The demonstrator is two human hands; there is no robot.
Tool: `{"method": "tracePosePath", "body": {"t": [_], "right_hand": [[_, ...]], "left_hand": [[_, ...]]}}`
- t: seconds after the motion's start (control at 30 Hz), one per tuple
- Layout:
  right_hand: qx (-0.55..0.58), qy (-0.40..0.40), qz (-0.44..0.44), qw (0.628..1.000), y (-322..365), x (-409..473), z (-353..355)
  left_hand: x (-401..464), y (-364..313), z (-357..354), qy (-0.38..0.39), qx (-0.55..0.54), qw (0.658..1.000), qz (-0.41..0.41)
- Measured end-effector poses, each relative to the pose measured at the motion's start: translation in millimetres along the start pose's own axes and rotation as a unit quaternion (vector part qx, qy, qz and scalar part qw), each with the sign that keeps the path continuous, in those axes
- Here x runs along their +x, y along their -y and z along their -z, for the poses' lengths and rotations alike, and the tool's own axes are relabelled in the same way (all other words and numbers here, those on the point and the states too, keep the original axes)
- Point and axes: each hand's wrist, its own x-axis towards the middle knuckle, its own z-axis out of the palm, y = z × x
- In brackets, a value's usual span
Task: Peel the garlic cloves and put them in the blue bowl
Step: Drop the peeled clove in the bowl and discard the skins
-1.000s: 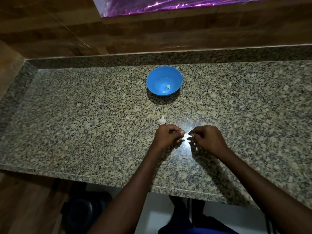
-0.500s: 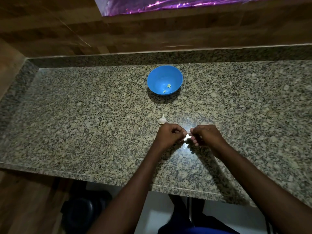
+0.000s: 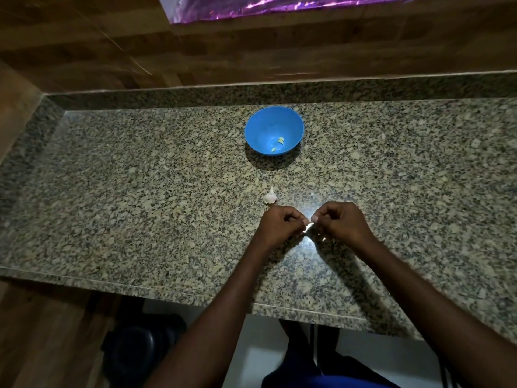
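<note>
A small garlic clove (image 3: 308,227) is pinched between the curled fingertips of the left hand (image 3: 282,226) and right hand (image 3: 342,223), just above the granite counter (image 3: 140,197). A garlic bulb (image 3: 270,196) sits just beyond the left hand. Farther back, the blue bowl (image 3: 274,134) holds two peeled pieces (image 3: 280,140).

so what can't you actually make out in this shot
Head view, the only one:
- The clove pinched between the left hand and right hand: only a pale sliver shows, fingers cover the rest, so how far it is peeled is unclear.
- The bits in the bowl: too small to count surely.
- The garlic on the counter: too small to tell how many cloves remain.
</note>
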Motion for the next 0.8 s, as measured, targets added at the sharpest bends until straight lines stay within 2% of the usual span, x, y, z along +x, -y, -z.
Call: {"method": "tracePosePath", "body": {"t": [0.23,0.3,0.37,0.47,0.6,0.67,0.73,0.8], "right_hand": [[-0.052,-0.019,0.049,0.997,1.6,-2.5,-5.0],[-0.01,-0.037,0.005,0.999,1.4,0.1,-6.9],[0.083,-0.043,-0.082,0.992,3.9,3.4,-7.5],[0.208,-0.016,-0.204,0.957,7.4,6.7,-9.1],[0.245,-0.014,-0.255,0.935,5.9,7.9,-7.9],[0.171,-0.026,-0.219,0.96,-1.5,7.7,-6.5],[0.033,-0.048,-0.149,0.987,-8.1,7.3,-4.1],[0.003,-0.038,-0.11,0.993,-11.5,5.6,-4.0]], "left_hand": [[-0.9,-0.3,1.6,0.023,-0.037,0.998,0.041],[-2.0,-1.0,0.1,0.02,-0.039,0.999,0.032],[-3.4,-2.6,-1.1,0.007,-0.026,1.0,0.01],[-3.4,-3.3,-0.5,-0.008,-0.011,1.0,-0.015],[-4.6,-4.6,0.6,-0.019,-0.002,0.999,-0.026],[-6.6,-5.9,1.9,-0.021,-0.019,0.999,-0.023],[-7.6,-5.7,3.2,-0.023,-0.026,0.999,-0.025],[-7.4,-5.8,4.5,-0.025,-0.034,0.999,-0.022]]}}
